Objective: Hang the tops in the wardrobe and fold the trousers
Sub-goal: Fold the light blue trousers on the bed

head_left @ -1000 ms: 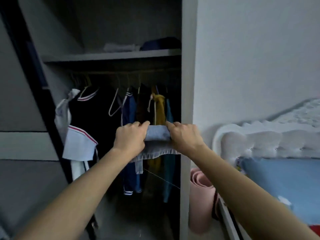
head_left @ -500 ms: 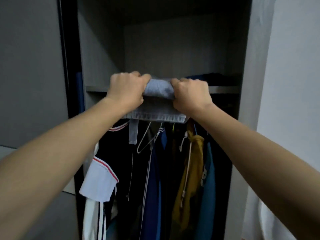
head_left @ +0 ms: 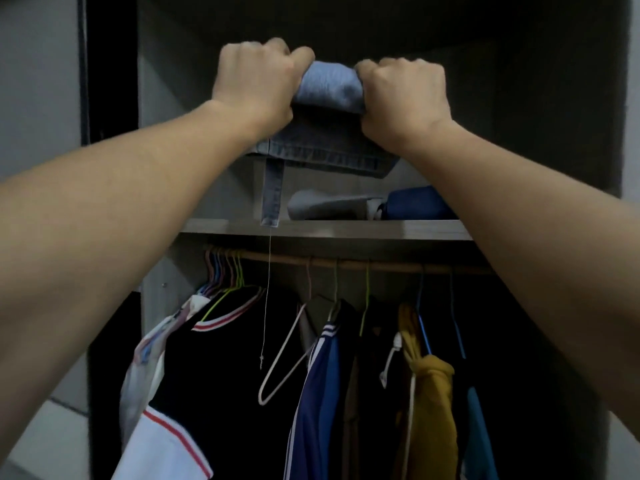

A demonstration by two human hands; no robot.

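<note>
Folded blue denim trousers (head_left: 329, 109) are held up above the wardrobe's upper shelf (head_left: 346, 228). My left hand (head_left: 256, 77) grips their left end and my right hand (head_left: 403, 95) grips their right end. A denim strap and a loose thread hang down from the bundle past the shelf edge. Below the shelf, tops hang on the rail (head_left: 346, 263): a black top with red-and-white trim (head_left: 214, 341), a navy top (head_left: 322, 375), a mustard hoodie (head_left: 429, 393) and a teal top (head_left: 479, 427).
On the shelf lie a folded grey garment (head_left: 329, 204) and a folded dark blue one (head_left: 415, 202). A bunch of coloured empty hangers (head_left: 225, 271) sits at the rail's left end. One empty white hanger (head_left: 287, 358) hangs mid-rail. The wardrobe's side panels close in left and right.
Both hands have lifted the folded trousers from chest height in front of the hanging tops to above the upper shelf. My view has tilted up and closer to the wardrobe.
</note>
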